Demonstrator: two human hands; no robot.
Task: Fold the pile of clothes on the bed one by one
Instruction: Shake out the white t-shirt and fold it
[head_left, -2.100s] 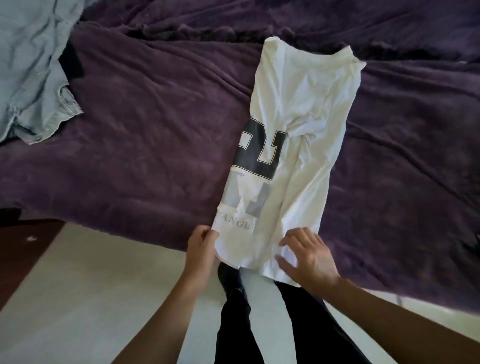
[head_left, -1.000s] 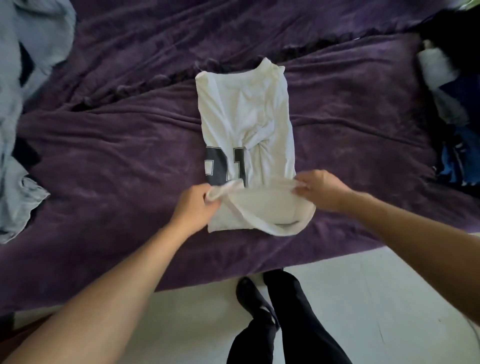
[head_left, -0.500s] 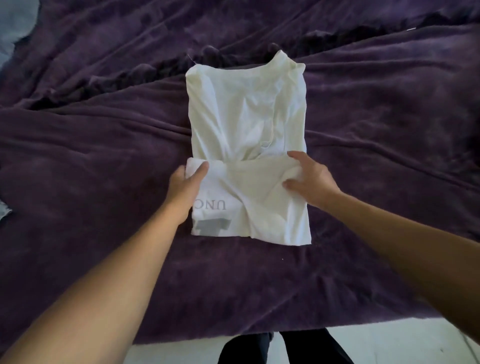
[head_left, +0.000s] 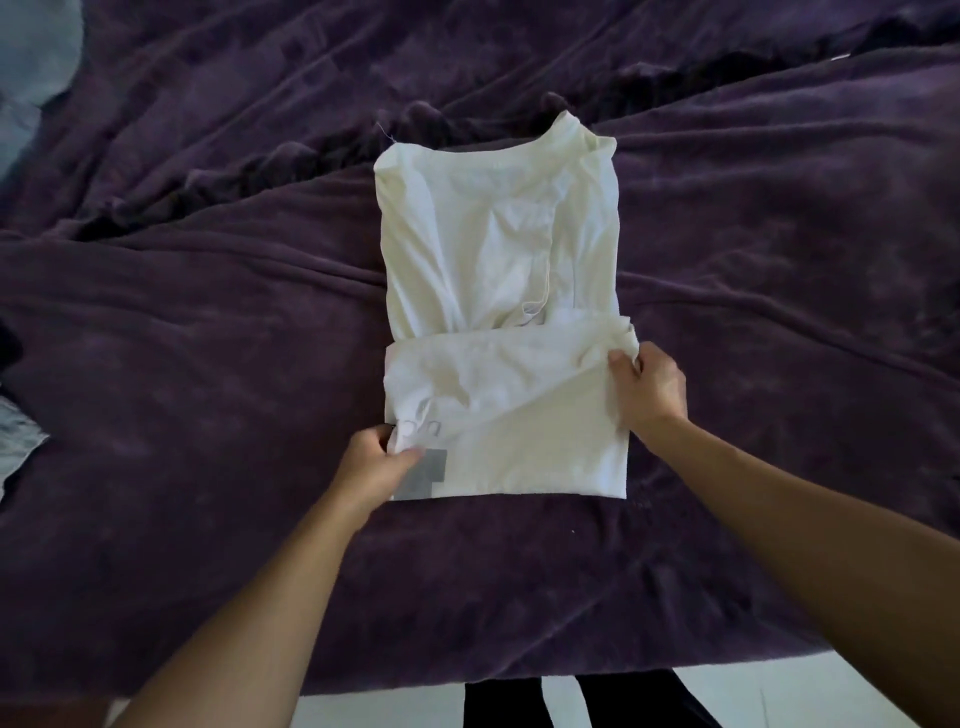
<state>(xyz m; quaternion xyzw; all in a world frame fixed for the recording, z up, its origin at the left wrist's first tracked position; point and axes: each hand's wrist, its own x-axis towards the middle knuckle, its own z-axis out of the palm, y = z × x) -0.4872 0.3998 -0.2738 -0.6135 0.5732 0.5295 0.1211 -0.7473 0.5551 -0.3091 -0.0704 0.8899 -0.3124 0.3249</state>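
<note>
A white T-shirt (head_left: 498, 249) lies lengthwise in the middle of the bed, collar at the far end. Its near part is doubled over onto the body, and a grey print shows through the cloth at the near left. My left hand (head_left: 374, 465) pinches the left edge of this folded part. On the right edge, my right hand (head_left: 647, 389) grips the folded part and lifts that corner a little.
A rumpled dark purple blanket (head_left: 208, 364) covers the bed. Pale blue-grey clothes (head_left: 31, 78) show at the far left edge. The bed's near edge meets a white floor (head_left: 831, 691), where my dark trouser legs (head_left: 592, 701) stand.
The shirt's near end was lifted and folded away from me onto its body. Since then my left hand slid nearer along the left edge and my right hand moved to the right edge.
</note>
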